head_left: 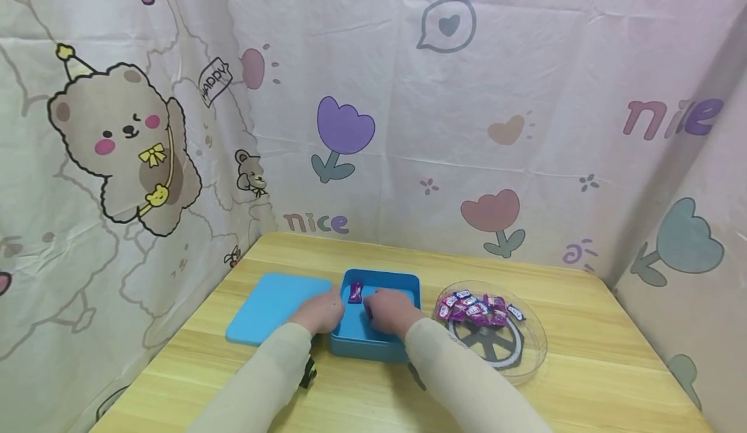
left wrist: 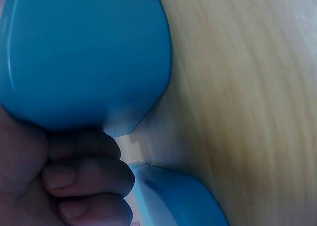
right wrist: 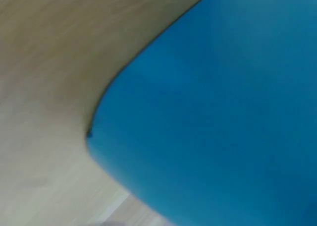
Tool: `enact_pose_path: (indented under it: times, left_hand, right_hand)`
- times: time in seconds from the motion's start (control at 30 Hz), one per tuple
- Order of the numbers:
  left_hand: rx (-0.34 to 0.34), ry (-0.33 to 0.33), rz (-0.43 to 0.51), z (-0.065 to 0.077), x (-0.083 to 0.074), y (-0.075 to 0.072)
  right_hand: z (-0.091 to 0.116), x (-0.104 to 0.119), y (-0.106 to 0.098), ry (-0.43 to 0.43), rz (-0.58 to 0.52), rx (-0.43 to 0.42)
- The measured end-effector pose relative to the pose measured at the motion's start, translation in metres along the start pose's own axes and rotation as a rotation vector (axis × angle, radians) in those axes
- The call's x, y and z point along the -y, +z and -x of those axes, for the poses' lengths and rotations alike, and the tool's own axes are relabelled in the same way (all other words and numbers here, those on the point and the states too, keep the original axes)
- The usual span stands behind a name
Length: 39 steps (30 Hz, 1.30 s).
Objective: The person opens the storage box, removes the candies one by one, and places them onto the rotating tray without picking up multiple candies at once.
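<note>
A blue rectangular box (head_left: 373,350) stands uncovered on the table, with one purple-wrapped candy (head_left: 356,292) lying inside near its back left. My left hand (head_left: 322,311) is at the box's left wall; in the left wrist view its curled fingers (left wrist: 94,176) lie against the box's side, and it appears to hold the rim. Reaching over the right wall, my right hand (head_left: 390,310) is low inside the box with bent fingers. A small dark patch shows at its fingertips; whether that is a candy or shadow is unclear. The right wrist view shows only the box's outside (right wrist: 198,122).
A flat blue lid (head_left: 265,310) lies left of the box. To the right, a round clear tray (head_left: 537,355) holds several purple, pink and blue wrapped candies (head_left: 478,310) towards its back. The wooden table (head_left: 362,400) meets a printed curtain (head_left: 408,96) behind.
</note>
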<state>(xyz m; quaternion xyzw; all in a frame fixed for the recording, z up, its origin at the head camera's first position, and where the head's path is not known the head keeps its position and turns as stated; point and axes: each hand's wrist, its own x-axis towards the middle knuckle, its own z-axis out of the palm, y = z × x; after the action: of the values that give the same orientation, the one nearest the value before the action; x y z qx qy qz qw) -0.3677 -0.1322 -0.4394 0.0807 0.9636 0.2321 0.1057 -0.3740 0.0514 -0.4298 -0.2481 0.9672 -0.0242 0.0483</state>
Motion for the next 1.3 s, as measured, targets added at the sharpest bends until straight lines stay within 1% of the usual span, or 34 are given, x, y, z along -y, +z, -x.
enact_pose_path:
  times: [0.13, 0.2, 0.3, 0.4, 0.53, 0.63, 0.83, 0.93, 1.1, 1.3]
  left_hand:
    - [-0.006, -0.002, 0.017, 0.0, 0.001, 0.001]
    - [-0.012, 0.004, 0.006, 0.0, 0.001, 0.002]
    - [-0.019, 0.014, -0.018, -0.001, 0.001, 0.003]
    - [-0.02, 0.021, -0.033, -0.002, 0.002, 0.003]
    - [-0.018, 0.023, -0.035, -0.001, 0.001, 0.003]
    - [-0.017, 0.022, -0.04, -0.001, 0.001, 0.003]
    - [-0.007, 0.006, -0.025, 0.001, -0.001, 0.0]
    - [-0.008, -0.004, -0.014, 0.0, -0.002, 0.0]
    - [-0.011, -0.005, -0.015, 0.0, -0.001, 0.0]
    - [-0.009, -0.013, -0.005, 0.001, 0.0, 0.001]
  right_hand:
    - [0.007, -0.003, -0.002, -0.023, 0.028, -0.031]
    - [0.009, -0.006, -0.002, -0.027, 0.033, -0.044]
    - [0.012, -0.012, -0.003, -0.011, 0.008, -0.053]
    - [0.014, -0.021, -0.006, -0.002, -0.027, -0.083]
    - [0.021, -0.033, -0.015, -0.002, -0.052, -0.147]
    - [0.03, -0.044, -0.025, -0.001, -0.074, -0.189]
    - [0.051, -0.07, -0.042, 0.046, -0.131, -0.241]
    - [0.062, -0.083, -0.047, 0.077, -0.154, -0.237]
    - [0.079, -0.101, -0.047, 0.107, -0.176, -0.21]
    - [0.095, -0.11, -0.042, 0.128, -0.178, -0.175]
